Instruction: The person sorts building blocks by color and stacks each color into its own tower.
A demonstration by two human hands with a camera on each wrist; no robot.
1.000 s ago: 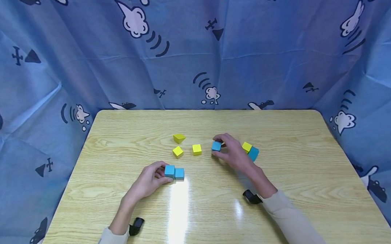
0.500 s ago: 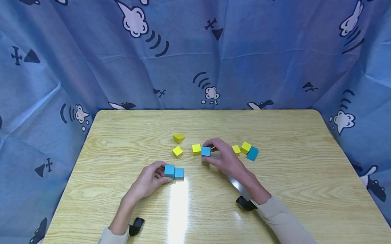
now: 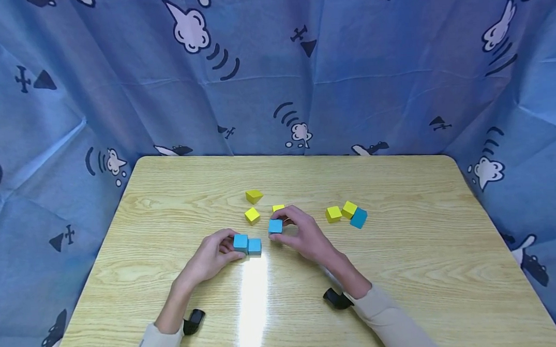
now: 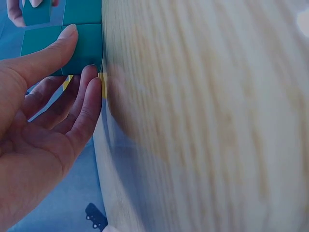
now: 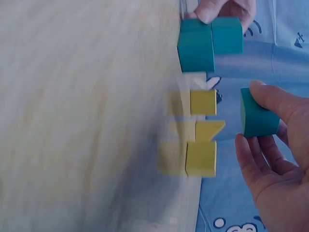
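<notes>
My left hand [image 3: 212, 256] grips two stacked blue cubes, its thumb on the near side and fingers behind. The upper cube [image 3: 241, 241] sits on a lower cube [image 4: 83, 50] that rests on the table. A third blue cube [image 3: 255, 246] stands on the table against the stack's right side. My right hand [image 3: 304, 237] pinches another blue cube [image 5: 259, 116] between thumb and fingers, held above the table, right of and slightly behind the third cube. The wrist views show these cubes as teal.
Behind the hands lie a yellow cube [image 3: 252, 215], a yellow wedge-shaped block [image 3: 253, 196] and another yellow cube [image 3: 278, 208], partly hidden by my right hand. Two yellow cubes [image 3: 333, 214] and a blue block [image 3: 358, 218] lie farther right. A patterned blue curtain [image 3: 274, 91] borders the wooden table [image 3: 425, 239].
My right hand has carried its blue cube leftward and nearer, towards the stack, uncovering a yellow cube at right and partly covering the middle one. My left hand stays in place.
</notes>
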